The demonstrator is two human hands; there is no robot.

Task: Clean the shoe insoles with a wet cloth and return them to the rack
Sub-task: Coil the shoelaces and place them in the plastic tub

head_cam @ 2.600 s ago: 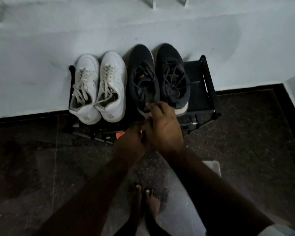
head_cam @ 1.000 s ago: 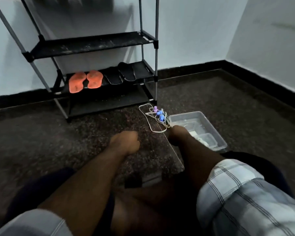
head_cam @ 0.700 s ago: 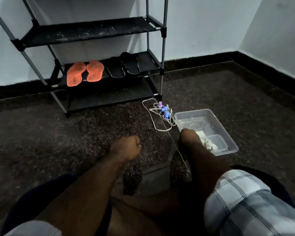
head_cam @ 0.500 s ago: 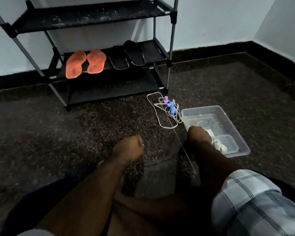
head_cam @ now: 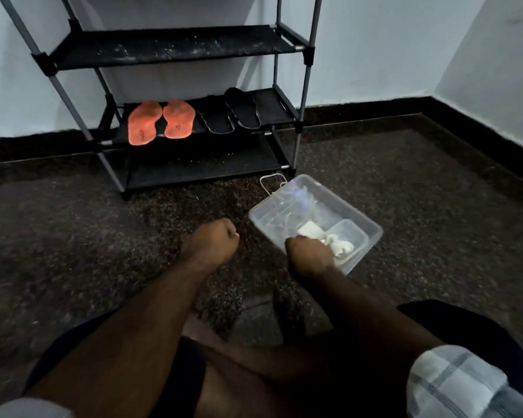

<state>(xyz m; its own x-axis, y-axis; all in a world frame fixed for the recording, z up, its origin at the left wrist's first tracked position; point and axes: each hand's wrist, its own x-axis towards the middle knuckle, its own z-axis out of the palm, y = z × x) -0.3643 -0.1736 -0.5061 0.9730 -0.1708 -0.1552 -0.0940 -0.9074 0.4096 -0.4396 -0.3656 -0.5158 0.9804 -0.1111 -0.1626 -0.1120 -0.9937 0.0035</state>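
A black metal-framed shoe rack with fabric shelves (head_cam: 175, 46) stands against the pale wall on a dark speckled floor (head_cam: 405, 188). On its middle shelf lie a pair of orange foam insoles (head_cam: 160, 120) side by side at the left, and just to their right a pair of black insoles (head_cam: 230, 111), all four flat with toes toward the wall. In front of the rack's right leg a clear rectangular plastic tub (head_cam: 369, 220) sits tilted off the floor, with a smaller clear container (head_cam: 349, 236) inside it and a white cord (head_cam: 269, 184) showing behind and through its far end. The right hand (head_cam: 310, 256) grips the tub's near edge, fingers curled out of sight over the rim, right beside a crumpled white cloth (head_cam: 338, 245) in the tub; whether the fingers also touch the cloth cannot be told. The left hand (head_cam: 212, 244) is closed in a fist above the floor, holding nothing that shows, well apart from the tub.
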